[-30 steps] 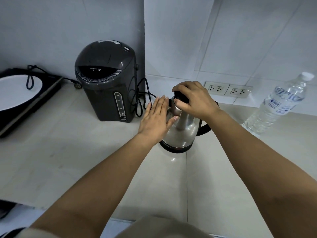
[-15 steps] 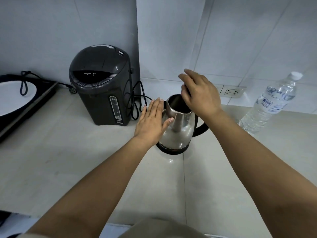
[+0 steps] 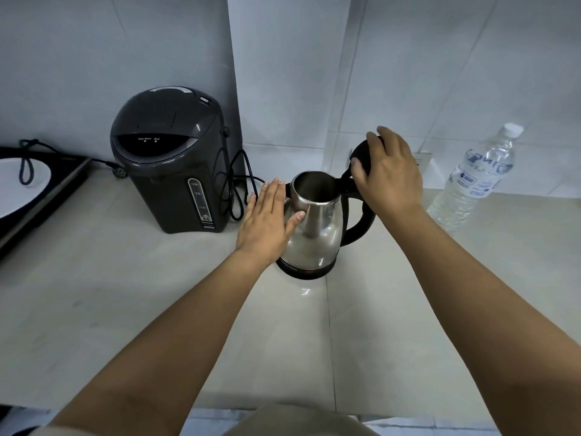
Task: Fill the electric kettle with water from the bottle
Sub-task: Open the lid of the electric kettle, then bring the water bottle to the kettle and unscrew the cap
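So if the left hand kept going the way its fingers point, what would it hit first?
Probably the tiled wall. The left hand lies flat against the kettle, fingers aimed past it; the black cord loops just left of that line, but depth is unclear.

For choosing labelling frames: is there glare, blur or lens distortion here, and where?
Head view: even light, soft shadows; the steel kettle carries pale reflections, and a small glint lies on the counter before its base. Head view: the wide lens stretches both forearms at the bottom edge; the bottle label is smeared; the black lid in the right hand shows no detail.
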Available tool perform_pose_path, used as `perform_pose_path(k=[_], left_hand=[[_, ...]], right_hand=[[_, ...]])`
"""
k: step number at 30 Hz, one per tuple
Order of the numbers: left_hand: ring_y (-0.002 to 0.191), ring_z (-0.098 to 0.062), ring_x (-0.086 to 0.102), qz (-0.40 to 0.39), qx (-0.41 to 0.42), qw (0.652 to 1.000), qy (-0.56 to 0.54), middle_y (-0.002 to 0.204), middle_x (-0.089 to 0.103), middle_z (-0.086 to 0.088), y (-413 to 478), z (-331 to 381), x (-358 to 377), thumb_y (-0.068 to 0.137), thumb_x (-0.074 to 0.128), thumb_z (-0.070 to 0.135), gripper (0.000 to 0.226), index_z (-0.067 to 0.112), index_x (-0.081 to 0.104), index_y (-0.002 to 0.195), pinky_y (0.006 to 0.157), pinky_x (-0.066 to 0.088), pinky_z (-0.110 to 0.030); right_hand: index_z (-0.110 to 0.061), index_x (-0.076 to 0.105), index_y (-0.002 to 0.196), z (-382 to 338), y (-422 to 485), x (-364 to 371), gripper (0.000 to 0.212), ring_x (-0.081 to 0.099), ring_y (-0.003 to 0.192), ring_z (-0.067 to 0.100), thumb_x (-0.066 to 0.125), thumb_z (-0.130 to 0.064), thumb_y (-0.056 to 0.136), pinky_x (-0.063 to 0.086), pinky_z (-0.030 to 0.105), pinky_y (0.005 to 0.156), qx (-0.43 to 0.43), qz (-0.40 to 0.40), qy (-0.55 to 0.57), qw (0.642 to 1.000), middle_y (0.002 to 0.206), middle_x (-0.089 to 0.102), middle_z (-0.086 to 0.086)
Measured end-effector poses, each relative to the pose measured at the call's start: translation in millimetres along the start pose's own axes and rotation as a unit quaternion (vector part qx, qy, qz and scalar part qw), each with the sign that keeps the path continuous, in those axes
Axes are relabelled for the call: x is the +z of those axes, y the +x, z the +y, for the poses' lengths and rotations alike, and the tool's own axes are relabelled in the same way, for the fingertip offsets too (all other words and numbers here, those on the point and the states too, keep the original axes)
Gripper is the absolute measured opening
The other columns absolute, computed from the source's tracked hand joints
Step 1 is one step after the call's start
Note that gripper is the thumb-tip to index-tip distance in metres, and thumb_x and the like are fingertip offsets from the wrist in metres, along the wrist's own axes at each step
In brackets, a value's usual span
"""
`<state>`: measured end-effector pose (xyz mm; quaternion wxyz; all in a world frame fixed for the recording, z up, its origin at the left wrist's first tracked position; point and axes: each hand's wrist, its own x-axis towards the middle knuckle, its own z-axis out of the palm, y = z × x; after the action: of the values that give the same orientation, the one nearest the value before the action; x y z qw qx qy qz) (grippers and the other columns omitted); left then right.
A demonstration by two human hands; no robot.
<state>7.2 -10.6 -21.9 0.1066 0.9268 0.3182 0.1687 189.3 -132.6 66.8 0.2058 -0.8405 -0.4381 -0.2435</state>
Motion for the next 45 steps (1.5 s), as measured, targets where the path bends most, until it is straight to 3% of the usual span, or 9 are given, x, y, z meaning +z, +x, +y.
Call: perform_pose_path(k=[5, 8, 10, 15, 24, 32, 36, 42, 45], left_hand=[[0.149, -0.012, -0.004, 0.006, -0.002, 1.0, -0.003, 0.163, 0.004, -0.001, 0, 0, 2, 0.097, 0.02, 0.059, 0.075, 0.015, 0.005, 0.155, 0.121, -0.003, -0.035], [0.149, -0.011, -0.005, 0.007, -0.006, 1.0, -0.006, 0.163, 0.004, -0.001, 0, 1, 3, 0.096, 0.02, 0.06, 0.076, 0.015, 0.005, 0.155, 0.121, -0.002, -0.035], [0.149, -0.011, -0.006, 0.006, -0.006, 1.0, -0.006, 0.163, 0.003, -0.001, 0, 0, 3, 0.095, 0.018, 0.061, 0.077, 0.015, 0.005, 0.155, 0.121, -0.002, -0.035], [0.148, -0.01, -0.007, 0.002, -0.007, 1.0, 0.001, 0.163, 0.001, 0.0, 0, 1, 1, 0.094, 0.015, 0.063, 0.079, 0.015, 0.003, 0.155, 0.121, -0.004, -0.034], [0.148, -0.009, -0.009, -0.001, -0.025, 1.0, -0.009, 0.163, -0.003, 0.0, -1, 8, -2, 0.095, 0.018, 0.062, 0.079, 0.014, 0.003, 0.156, 0.119, -0.008, -0.03], [0.148, -0.01, -0.008, 0.016, -0.048, 0.998, -0.022, 0.163, -0.008, -0.001, -7, 18, -2, 0.097, 0.021, 0.06, 0.078, 0.013, -0.001, 0.155, 0.118, -0.009, -0.027], [0.148, -0.011, -0.007, 0.019, -0.048, 0.998, -0.028, 0.163, -0.008, -0.003, -9, 21, -3, 0.096, 0.022, 0.06, 0.079, 0.012, 0.0, 0.155, 0.118, -0.009, -0.027], [0.148, -0.011, -0.008, 0.018, -0.058, 0.998, -0.028, 0.163, -0.01, -0.002, -8, 24, -3, 0.097, 0.023, 0.059, 0.078, 0.013, -0.001, 0.155, 0.117, -0.01, -0.025], [0.148, -0.01, -0.008, 0.025, -0.06, 0.997, -0.043, 0.163, -0.009, -0.002, -8, 25, -1, 0.097, 0.026, 0.058, 0.078, 0.012, 0.001, 0.155, 0.119, -0.007, -0.026]], right_hand=[[-0.004, 0.035, 0.146, 19, -10, 2, 0.073, 0.024, 0.145, 0.03, 0.047, -0.054, 0.093, 0.026, 0.045, 0.116, 0.025, -0.075, -0.053, 0.995, 0.154, 0.034, 0.012], [-0.007, 0.034, 0.148, 19, -10, 3, 0.071, 0.013, 0.149, 0.028, 0.037, -0.055, 0.096, 0.009, 0.045, 0.121, -0.002, -0.062, -0.118, 0.991, 0.157, 0.03, 0.009], [-0.007, 0.038, 0.146, 15, -10, 4, 0.064, 0.014, 0.149, 0.028, 0.037, -0.05, 0.098, 0.005, 0.045, 0.121, -0.028, -0.054, -0.122, 0.991, 0.154, 0.035, 0.009], [-0.004, 0.042, 0.143, 13, -13, 6, 0.058, 0.023, 0.146, 0.03, 0.042, -0.042, 0.099, 0.012, 0.044, 0.121, -0.031, -0.055, -0.091, 0.994, 0.15, 0.041, 0.013], [-0.008, 0.037, 0.147, 23, -28, 3, 0.058, 0.024, 0.146, 0.028, 0.04, -0.043, 0.101, 0.014, 0.041, 0.121, -0.047, -0.009, -0.038, 0.998, 0.155, 0.035, 0.01], [-0.007, 0.027, 0.151, 48, -62, 12, 0.057, 0.021, 0.148, 0.023, 0.033, -0.038, 0.103, 0.017, 0.039, 0.121, 0.051, 0.055, 0.028, 0.997, 0.159, 0.025, 0.01], [-0.006, 0.022, 0.152, 60, -87, 27, 0.058, 0.02, 0.148, 0.023, 0.031, -0.037, 0.103, 0.02, 0.04, 0.12, 0.094, 0.013, 0.055, 0.994, 0.16, 0.021, 0.011], [-0.009, 0.015, 0.153, 61, -95, 59, 0.065, 0.021, 0.147, 0.024, 0.035, -0.042, 0.102, 0.022, 0.036, 0.116, 0.122, -0.133, 0.097, 0.979, 0.161, 0.018, 0.01], [-0.01, 0.014, 0.154, 55, -88, 70, 0.065, 0.025, 0.146, 0.024, 0.037, -0.041, 0.101, 0.026, 0.036, 0.115, 0.13, -0.156, 0.117, 0.972, 0.16, 0.02, 0.009]])
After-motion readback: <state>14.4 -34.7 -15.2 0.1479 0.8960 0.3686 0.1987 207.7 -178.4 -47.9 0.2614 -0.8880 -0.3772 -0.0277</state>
